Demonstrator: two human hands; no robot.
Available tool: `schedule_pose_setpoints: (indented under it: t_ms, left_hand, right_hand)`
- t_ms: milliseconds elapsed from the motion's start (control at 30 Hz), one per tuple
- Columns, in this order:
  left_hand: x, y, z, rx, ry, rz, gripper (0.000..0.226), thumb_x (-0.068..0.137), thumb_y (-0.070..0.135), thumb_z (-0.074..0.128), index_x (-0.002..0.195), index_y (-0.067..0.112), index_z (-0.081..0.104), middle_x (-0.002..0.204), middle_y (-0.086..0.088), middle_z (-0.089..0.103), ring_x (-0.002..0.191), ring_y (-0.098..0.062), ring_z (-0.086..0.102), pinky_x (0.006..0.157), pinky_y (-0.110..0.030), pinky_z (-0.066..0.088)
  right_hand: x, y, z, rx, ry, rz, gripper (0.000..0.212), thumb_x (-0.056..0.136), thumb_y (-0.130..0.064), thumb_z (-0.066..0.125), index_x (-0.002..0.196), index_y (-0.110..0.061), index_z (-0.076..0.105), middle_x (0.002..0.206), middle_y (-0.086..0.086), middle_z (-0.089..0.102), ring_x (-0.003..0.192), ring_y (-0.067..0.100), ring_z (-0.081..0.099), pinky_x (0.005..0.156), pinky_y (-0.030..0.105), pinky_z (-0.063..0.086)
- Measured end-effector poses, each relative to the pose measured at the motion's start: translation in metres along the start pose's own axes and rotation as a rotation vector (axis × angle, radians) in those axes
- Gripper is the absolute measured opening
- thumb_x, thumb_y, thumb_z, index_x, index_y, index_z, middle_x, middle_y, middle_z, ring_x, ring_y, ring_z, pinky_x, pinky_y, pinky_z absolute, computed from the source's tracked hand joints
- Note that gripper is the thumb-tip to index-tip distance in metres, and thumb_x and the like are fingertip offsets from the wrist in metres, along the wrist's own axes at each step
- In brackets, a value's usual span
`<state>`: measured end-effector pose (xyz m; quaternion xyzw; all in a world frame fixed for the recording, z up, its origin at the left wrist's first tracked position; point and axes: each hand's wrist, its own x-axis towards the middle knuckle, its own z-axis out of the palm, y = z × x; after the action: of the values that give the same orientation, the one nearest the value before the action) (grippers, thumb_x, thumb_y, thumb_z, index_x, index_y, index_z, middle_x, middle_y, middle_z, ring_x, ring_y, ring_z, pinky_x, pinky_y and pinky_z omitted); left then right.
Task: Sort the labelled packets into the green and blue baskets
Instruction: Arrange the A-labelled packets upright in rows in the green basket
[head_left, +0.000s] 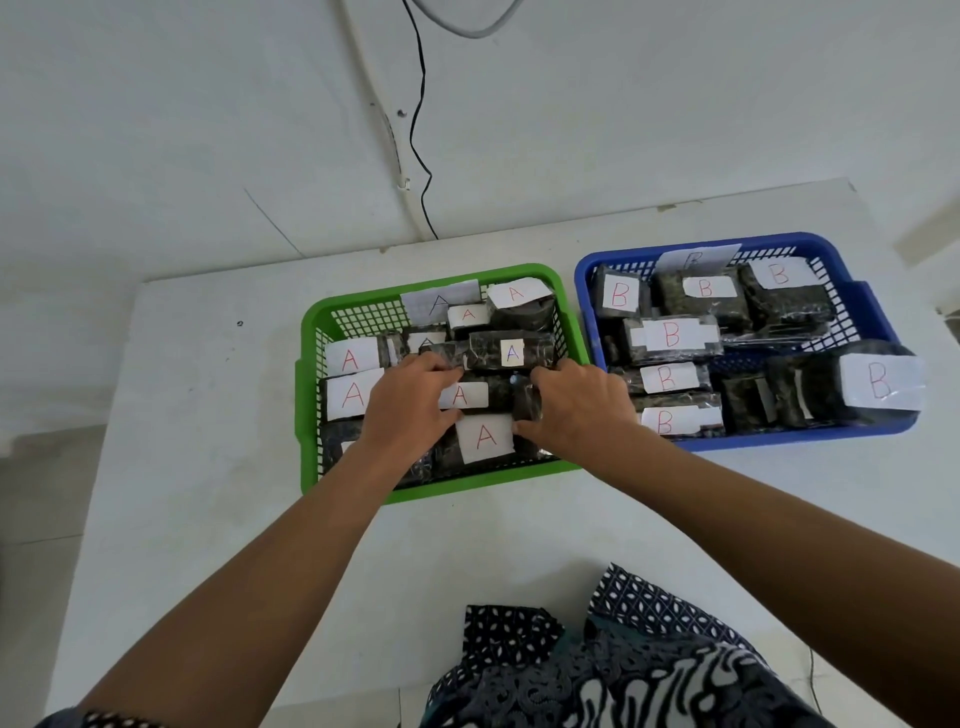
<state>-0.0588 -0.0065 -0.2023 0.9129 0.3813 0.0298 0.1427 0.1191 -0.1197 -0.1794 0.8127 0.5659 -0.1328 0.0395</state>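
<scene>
The green basket, a rectangular tub of moulded plastic with latticed walls and a smooth rolled rim, sits on a matte white table and serves as the anchor here. Inside it lie dark, glossy film-wrapped packets, each a soft oblong brick bearing a white paper slip with a hand-drawn letter A. Both hands reach into its middle: the left hand has its fingers curled onto a packet marked A, and the right hand curls round the same packet's other, crinkled end, so the pair grip it between them. Just behind that packet lies another with a blue-inked A label, and just in front of it lies one with a large red A label. Immediately right of the green basket, nearly touching it, stands the blue basket, the same latticed plastic shape, packed with like dark packets labelled B in red. Behind the green basket a thin black cable hangs wavily down the pale wall. In front of it, at the table's near edge, is patterned dark-and-white cloth.
</scene>
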Motion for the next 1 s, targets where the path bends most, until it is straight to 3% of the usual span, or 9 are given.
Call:
schedule_pose_setpoints:
  t_ms: [100, 300, 467, 633, 767, 833, 900, 967, 1000]
  left_hand:
    - [-0.001, 0.000, 0.000, -0.015, 0.014, -0.008, 0.057, 0.077, 0.031, 0.083, 0.130, 0.018, 0.066, 0.125, 0.002, 0.064, 0.116, -0.022, 0.055, 0.090, -0.038, 0.050]
    - [0.002, -0.002, -0.002, -0.018, -0.002, -0.007, 0.057, 0.078, 0.034, 0.083, 0.131, 0.021, 0.066, 0.124, 0.004, 0.065, 0.115, -0.020, 0.055, 0.087, -0.037, 0.049]
    - [0.002, -0.003, -0.002, -0.043, -0.003, -0.006, 0.056, 0.078, 0.030, 0.081, 0.131, 0.020, 0.066, 0.124, 0.003, 0.065, 0.115, -0.020, 0.055, 0.088, -0.038, 0.049]
    - [0.001, -0.004, 0.000, -0.052, 0.001, -0.003, 0.056, 0.079, 0.029, 0.081, 0.131, 0.019, 0.066, 0.125, 0.002, 0.065, 0.117, -0.021, 0.055, 0.090, -0.038, 0.049]
    - [0.001, -0.002, 0.001, -0.060, -0.005, 0.008, 0.055, 0.077, 0.031, 0.082, 0.129, 0.019, 0.067, 0.123, 0.003, 0.065, 0.116, -0.020, 0.055, 0.089, -0.037, 0.049]
    - [0.001, -0.002, 0.001, -0.060, -0.011, 0.015, 0.054, 0.076, 0.032, 0.082, 0.127, 0.019, 0.068, 0.121, 0.003, 0.066, 0.114, -0.020, 0.055, 0.087, -0.036, 0.048]
    - [0.001, -0.002, 0.000, -0.070, -0.023, 0.022, 0.054, 0.076, 0.032, 0.080, 0.127, 0.020, 0.069, 0.119, 0.003, 0.066, 0.112, -0.020, 0.056, 0.087, -0.037, 0.050]
    - [0.001, -0.005, -0.001, -0.080, -0.047, 0.035, 0.053, 0.078, 0.031, 0.079, 0.129, 0.021, 0.068, 0.120, 0.003, 0.066, 0.112, -0.019, 0.057, 0.089, -0.037, 0.050]
    - [0.001, -0.007, -0.001, -0.079, -0.060, 0.045, 0.052, 0.080, 0.031, 0.078, 0.130, 0.022, 0.067, 0.121, 0.004, 0.065, 0.112, -0.019, 0.056, 0.089, -0.036, 0.049]
  right_hand:
    - [0.002, 0.001, -0.002, 0.072, -0.002, 0.043, 0.051, 0.079, -0.071, 0.062, 0.102, -0.026, 0.054, 0.086, -0.005, 0.054, 0.086, 0.022, 0.058, 0.068, 0.035, 0.038]
    - [0.009, -0.005, -0.008, 0.246, -0.025, 0.272, 0.070, 0.068, -0.091, 0.051, 0.072, -0.021, 0.051, 0.068, -0.002, 0.056, 0.058, 0.015, 0.049, 0.053, 0.028, 0.030]
    - [0.009, 0.002, 0.000, 0.470, -0.251, 0.291, 0.052, 0.077, -0.072, 0.066, 0.073, -0.020, 0.059, 0.064, -0.002, 0.068, 0.058, 0.018, 0.068, 0.064, 0.036, 0.060]
    - [0.009, 0.008, 0.004, 0.420, -0.158, 0.202, 0.044, 0.079, -0.053, 0.077, 0.100, -0.025, 0.050, 0.090, -0.004, 0.058, 0.085, 0.021, 0.060, 0.073, 0.037, 0.053]
    - [0.007, 0.006, 0.008, 0.560, -0.294, 0.175, 0.042, 0.079, -0.043, 0.080, 0.105, -0.026, 0.052, 0.093, -0.006, 0.054, 0.083, 0.015, 0.059, 0.068, 0.030, 0.050]
    - [0.007, 0.006, 0.006, 0.422, -0.191, 0.152, 0.036, 0.080, -0.051, 0.076, 0.099, -0.030, 0.053, 0.088, -0.009, 0.057, 0.081, 0.016, 0.059, 0.067, 0.033, 0.048]
    - [0.011, 0.007, 0.001, 0.307, 0.062, 0.082, 0.027, 0.086, -0.051, 0.069, 0.093, -0.031, 0.053, 0.087, -0.010, 0.061, 0.079, 0.017, 0.060, 0.066, 0.032, 0.045]
    - [0.020, 0.009, -0.004, 0.267, 0.269, -0.049, 0.018, 0.091, -0.040, 0.065, 0.104, -0.030, 0.057, 0.101, -0.008, 0.063, 0.091, 0.018, 0.062, 0.067, 0.033, 0.046]
    - [0.026, 0.010, -0.007, 0.236, 0.287, -0.106, 0.024, 0.093, -0.036, 0.064, 0.115, -0.029, 0.059, 0.113, -0.007, 0.063, 0.103, 0.019, 0.060, 0.072, 0.034, 0.049]
